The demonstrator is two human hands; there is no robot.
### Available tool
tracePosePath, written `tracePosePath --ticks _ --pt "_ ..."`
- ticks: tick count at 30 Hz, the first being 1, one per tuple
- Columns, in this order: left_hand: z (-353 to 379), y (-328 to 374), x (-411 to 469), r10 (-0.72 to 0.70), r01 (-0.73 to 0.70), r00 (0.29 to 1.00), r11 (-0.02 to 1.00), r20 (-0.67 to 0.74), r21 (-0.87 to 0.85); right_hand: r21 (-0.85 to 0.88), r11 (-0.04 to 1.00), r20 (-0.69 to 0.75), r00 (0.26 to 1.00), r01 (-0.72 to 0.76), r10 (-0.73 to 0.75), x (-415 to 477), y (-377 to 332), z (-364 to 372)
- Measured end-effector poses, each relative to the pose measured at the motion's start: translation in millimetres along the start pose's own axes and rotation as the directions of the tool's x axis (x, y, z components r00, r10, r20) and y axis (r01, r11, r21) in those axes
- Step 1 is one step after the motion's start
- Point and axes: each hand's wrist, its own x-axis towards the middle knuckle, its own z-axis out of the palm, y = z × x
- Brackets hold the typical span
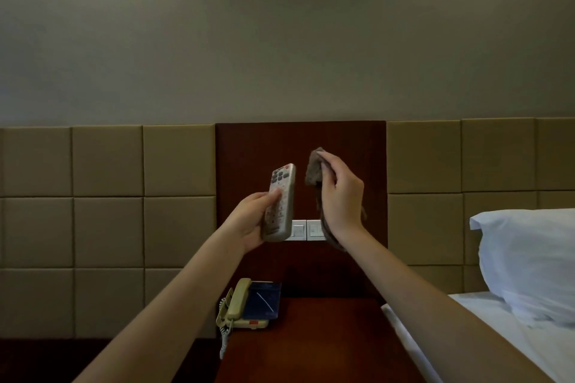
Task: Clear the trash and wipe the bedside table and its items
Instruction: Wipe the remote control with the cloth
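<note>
Remote control (279, 204) gripped upright in left hand (253, 221), raised well above counter (326, 339), just beside but apart from brown cloth (314, 172) bunched in right hand (340, 196), likely for wiping clear of telephone (236, 305) below.

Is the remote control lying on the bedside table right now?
No, the left hand grips the remote control in the air above the bedside table.

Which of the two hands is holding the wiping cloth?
The right hand grips the crumpled brown cloth. The left hand holds the grey rectangular remote control instead.
</note>
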Motion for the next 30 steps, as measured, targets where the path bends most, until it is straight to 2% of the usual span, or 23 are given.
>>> tracePosePath --ticks 6,11,13,15,18,21,24,28,30 --pt "16.1 11.0 -7.5 0.173 -0.167 0.984 0.98 0.049 -0.107 -0.103 0.976 0.198 0.966 0.19 -0.167 -4.5 -18.1 4.5" --pt "12.6 25.9 -7.7 0.28 -0.288 0.957 0.943 -0.07 -0.168 -0.27 0.857 0.277 0.888 0.438 -0.366 -14.9 -20.8 4.0" --pt "14.5 25.5 -8.4 0.294 -0.307 0.95 0.942 -0.11 -0.133 -0.275 0.834 0.29 0.868 0.478 -0.402 -26.3 -16.2 4.5" --pt "11.6 20.0 -9.5 0.255 -0.268 0.96 0.956 -0.113 -0.117 -0.271 0.832 0.289 0.866 0.484 -0.409 -33.5 -8.7 3.3" --pt "6.1 5.9 -7.5 0.143 -0.142 0.99 0.985 0.005 -0.095 -0.258 0.877 0.277 0.901 0.406 -0.335 -32.5 0.5 0.7" --pt "10.3 -1.7 -8.2 0.122 -0.109 0.987 0.986 0.106 -0.123 -0.193 0.949 0.286 0.94 0.248 -0.187 -26.1 2.5 -0.4" --pt "20.0 -5.5 -12.2 0.103 -0.086 0.983 0.99 0.154 -0.111 -0.163 0.98 0.282 0.957 0.118 -0.068 -26.4 6.8 -3.0" --pt "27.6 -15.4 -20.8 0.085 -0.093 0.981 0.995 0.177 0.038 -0.097 0.986 0.101 0.984 -0.138 0.148 -10.7 8.2 -15.3" --pt "34.3 -17.6 -22.0 0.11 -0.122 0.979 0.991 0.173 0.062 -0.056 0.985 0.083 0.982 -0.165 0.169 -8.8 2.8 -17.1"
